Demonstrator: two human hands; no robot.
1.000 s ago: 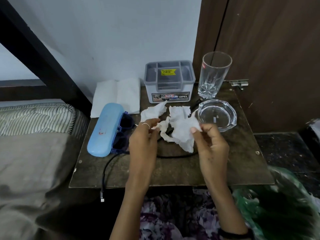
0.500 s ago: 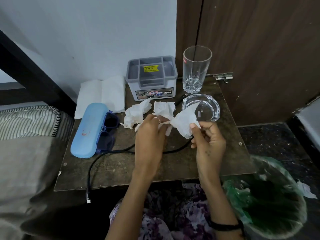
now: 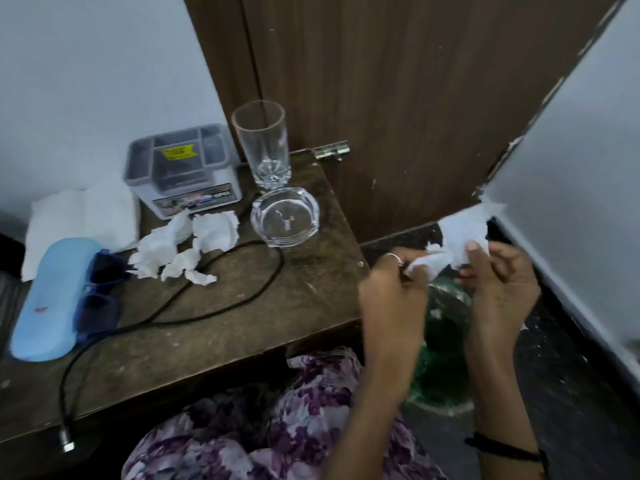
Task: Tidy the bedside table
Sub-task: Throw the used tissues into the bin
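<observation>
Holding one crumpled tissue (image 3: 460, 237) pinched between left hand (image 3: 394, 299) and right hand (image 3: 498, 289) above the green-lined bin (image 3: 446, 327) at four o'clock; next, release it there.

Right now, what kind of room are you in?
Most likely a bedroom, at a small bedside table beside a wooden door. On the table lie a blue glasses case, a drinking glass and a charging cable, the usual things kept by a bed.
</observation>
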